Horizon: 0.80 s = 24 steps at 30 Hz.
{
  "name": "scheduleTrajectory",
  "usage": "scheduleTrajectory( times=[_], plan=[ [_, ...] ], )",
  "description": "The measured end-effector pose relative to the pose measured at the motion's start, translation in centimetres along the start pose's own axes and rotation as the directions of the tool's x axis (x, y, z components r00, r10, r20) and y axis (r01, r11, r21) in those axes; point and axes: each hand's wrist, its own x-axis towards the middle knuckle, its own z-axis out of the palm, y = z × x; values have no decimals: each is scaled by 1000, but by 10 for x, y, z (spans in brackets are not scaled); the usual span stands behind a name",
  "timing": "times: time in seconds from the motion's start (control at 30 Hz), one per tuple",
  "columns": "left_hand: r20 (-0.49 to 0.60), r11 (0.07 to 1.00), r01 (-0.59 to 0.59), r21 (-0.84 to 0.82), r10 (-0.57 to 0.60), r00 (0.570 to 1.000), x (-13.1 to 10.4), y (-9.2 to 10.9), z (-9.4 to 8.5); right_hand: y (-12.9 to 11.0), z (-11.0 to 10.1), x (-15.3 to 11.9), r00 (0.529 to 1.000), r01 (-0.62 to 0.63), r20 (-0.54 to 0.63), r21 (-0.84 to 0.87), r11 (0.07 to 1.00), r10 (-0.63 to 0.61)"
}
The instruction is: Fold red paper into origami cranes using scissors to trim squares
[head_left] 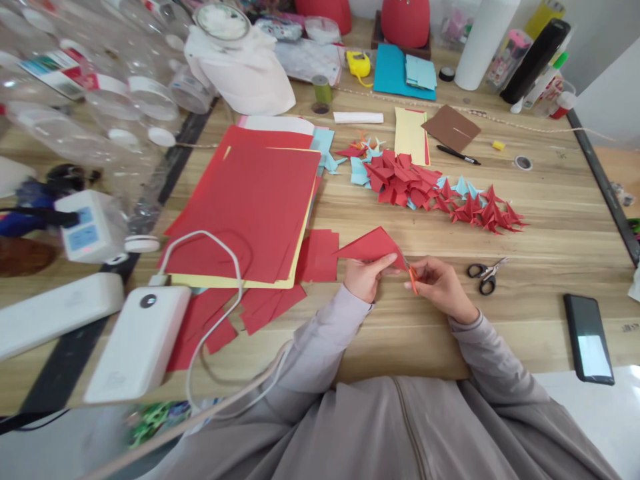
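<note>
Pinched in my left hand (367, 275) is a piece of red paper (371, 245) with a pointed left corner. My right hand (443, 288) grips orange-handled scissors (413, 277), whose blades meet the right edge of that paper. Whether the blades are parted is too small to tell. Left of my hands, red paper pieces (320, 257) lie beside a stack of large red sheets (260, 207). Beyond my hands is a heap of folded red paper shapes (405, 177), with light blue ones among them. Black-handled scissors (483, 277) rest right of my right hand.
A white power bank (137, 343) with a looping cable (239, 267) sits at the left front. Plastic bottles (125, 93) crowd the back left. A phone (590, 340) lies at the right edge. A pen (457, 155) and brown card (453, 128) lie further back.
</note>
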Motion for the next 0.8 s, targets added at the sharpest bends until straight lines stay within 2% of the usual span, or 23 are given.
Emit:
scheduleTrajectory(
  times=[0.4,0.53,0.8],
  plan=[
    [13,998,43,-51,-42,999,0,0,0,6,-1,2,1000,22,-13,18,1000,-21],
    [-17,997,35,-73,-36,999,1,0,0,0,-1,1,1000,16,-25,51,999,-15],
    [-87,997,16,-80,-23,996,4,2,0,1,-3,-1,999,-2,36,-43,999,4]
  ],
)
